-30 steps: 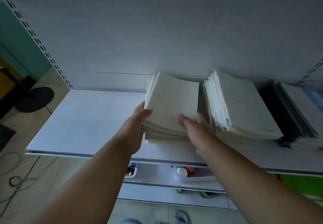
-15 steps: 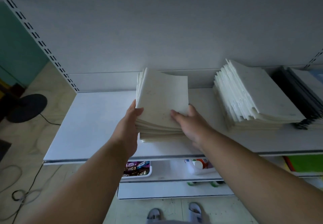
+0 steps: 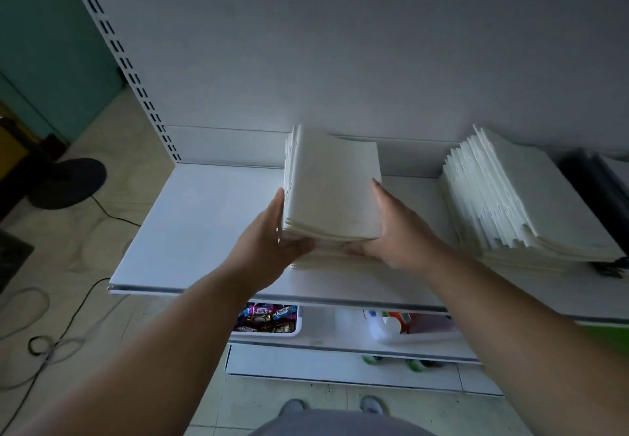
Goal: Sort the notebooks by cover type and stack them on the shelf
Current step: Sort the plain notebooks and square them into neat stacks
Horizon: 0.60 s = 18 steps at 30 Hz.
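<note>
We've got both hands, left hand [image 3: 272, 241] & right hand [image 3: 391, 234], gripping the white notebook stack [image 3: 332, 190] at its sides w/ thumbs under the near edge, on the shelf [image 3: 211, 224] straight ahead, long axis running away from us.

We have shifted both hands on the white notebook stack [image 3: 332, 194]: a second ago our left hand [image 3: 272, 234] gripped its left edge and our right hand [image 3: 388, 234] lay on the front of the top cover. Now each hand clasps a side, thumbs across the front edge. The stack sits further left, well apart from the second white stack [image 3: 524, 194].
</note>
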Each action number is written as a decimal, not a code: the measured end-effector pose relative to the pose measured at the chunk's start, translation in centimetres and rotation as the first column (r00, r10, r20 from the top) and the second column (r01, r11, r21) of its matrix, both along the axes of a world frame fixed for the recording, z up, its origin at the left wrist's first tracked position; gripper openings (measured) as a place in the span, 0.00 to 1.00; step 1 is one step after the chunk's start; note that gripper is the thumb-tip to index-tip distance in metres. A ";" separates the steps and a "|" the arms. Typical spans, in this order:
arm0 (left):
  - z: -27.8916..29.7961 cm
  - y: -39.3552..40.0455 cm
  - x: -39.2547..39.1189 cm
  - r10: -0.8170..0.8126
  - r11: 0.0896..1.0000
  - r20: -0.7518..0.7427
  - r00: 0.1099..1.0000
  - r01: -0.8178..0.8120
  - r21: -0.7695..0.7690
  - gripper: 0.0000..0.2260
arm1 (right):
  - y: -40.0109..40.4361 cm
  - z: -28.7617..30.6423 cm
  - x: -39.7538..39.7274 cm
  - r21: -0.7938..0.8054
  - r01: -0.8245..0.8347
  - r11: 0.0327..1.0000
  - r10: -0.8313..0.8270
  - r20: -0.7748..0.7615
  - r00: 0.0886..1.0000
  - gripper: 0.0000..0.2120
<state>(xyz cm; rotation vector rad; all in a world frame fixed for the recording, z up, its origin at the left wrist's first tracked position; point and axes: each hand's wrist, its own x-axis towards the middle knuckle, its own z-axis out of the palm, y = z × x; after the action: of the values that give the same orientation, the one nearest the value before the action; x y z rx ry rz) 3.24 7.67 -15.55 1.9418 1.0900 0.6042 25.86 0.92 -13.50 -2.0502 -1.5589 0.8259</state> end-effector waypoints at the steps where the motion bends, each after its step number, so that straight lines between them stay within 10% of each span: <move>1: 0.1 -0.1 0.0 0.006 1.000 0.003 1.000 -0.006 0.020 0.31 | 0.0 0.1 0.2 0.002 -0.005 1.000 0.005 0.012 1.000 0.64; 18: -0.7 0.8 -0.3 -0.034 0.999 0.007 0.999 0.034 0.006 0.38 | 0.2 -0.7 1.3 0.009 -0.063 0.998 0.063 0.009 0.998 0.61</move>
<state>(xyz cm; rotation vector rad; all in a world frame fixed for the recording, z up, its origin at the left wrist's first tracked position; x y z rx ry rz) 2.95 8.51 -16.22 1.9582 1.0501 0.5962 27.19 1.12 -14.21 -2.0104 -1.6365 0.8316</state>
